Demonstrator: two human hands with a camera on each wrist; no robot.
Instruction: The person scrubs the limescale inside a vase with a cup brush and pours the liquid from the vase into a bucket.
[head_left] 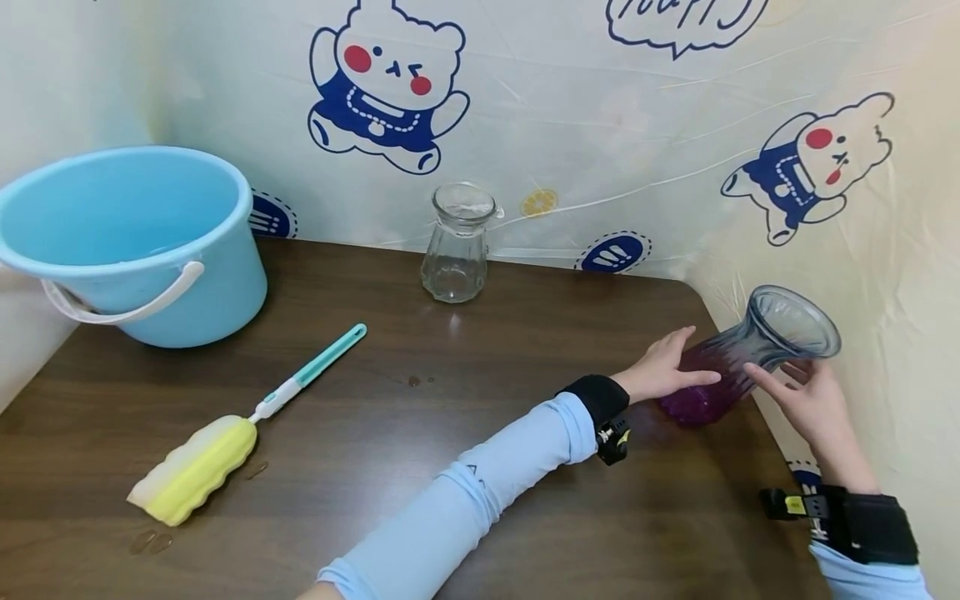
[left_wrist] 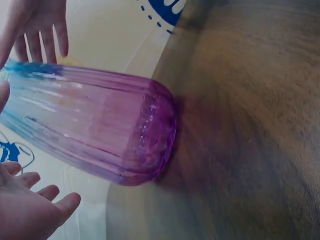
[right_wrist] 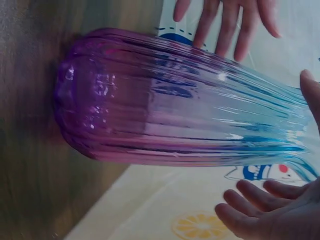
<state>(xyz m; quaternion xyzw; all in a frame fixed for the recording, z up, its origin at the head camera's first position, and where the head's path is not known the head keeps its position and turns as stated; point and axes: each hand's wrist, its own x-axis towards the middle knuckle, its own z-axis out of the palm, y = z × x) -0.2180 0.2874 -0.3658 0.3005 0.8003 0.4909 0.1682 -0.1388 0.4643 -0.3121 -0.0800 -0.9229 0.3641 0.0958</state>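
A ribbed glass vase (head_left: 723, 367), purple at the base and fading to blue at its flared mouth, stands at the table's right edge and looks slanted in the head view. My left hand (head_left: 663, 367) is beside its lower left side, fingers spread and fairly straight. On the other side, my right hand (head_left: 813, 404) is near the neck, thumb in front and fingers partly hidden behind the glass. Relaxed fingers of the right hand (right_wrist: 270, 207) show below the vase (right_wrist: 150, 100) in the right wrist view. The left wrist view shows the left hand (left_wrist: 35, 205) loosely extended.
A light blue bucket (head_left: 202, 292) with a white handle stands at the back left. A yellow-and-white sponge brush (head_left: 198, 471) lies in front of it on the brown table (head_left: 375, 517), near water drops. A clear glass vase (head_left: 455, 258) stands by the patterned wall covering (head_left: 540, 108).
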